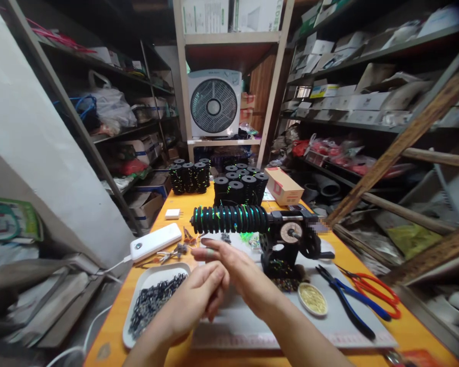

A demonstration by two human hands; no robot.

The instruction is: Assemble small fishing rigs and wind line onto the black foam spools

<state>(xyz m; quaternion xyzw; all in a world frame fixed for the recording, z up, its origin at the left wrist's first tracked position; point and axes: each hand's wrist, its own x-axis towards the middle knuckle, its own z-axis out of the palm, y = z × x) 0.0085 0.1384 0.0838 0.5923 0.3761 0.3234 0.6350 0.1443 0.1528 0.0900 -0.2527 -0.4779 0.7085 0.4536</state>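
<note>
My left hand [204, 290] is closed, its fingers curled in, and I cannot make out whether anything is in it. Across and just beyond it lies my right hand [237, 267], fingers stretched out to the left, with a greenish band on one finger. The two hands touch or overlap. Behind them a black ribbed spool [229, 219] with green and blue strands sits level on a black hand-crank winder [286, 239]. A white tray [128, 331] of small dark cylindrical parts [153, 300] is beside my left hand.
Right of my forearm are a bowl of yellowish bits [312, 299], blue-handled pliers [346, 300] and red-handled scissors [378, 293]. A white power bank [156, 242] lies back left. Standing black spools [248, 186] and a cardboard box [283, 186] stand at the far end.
</note>
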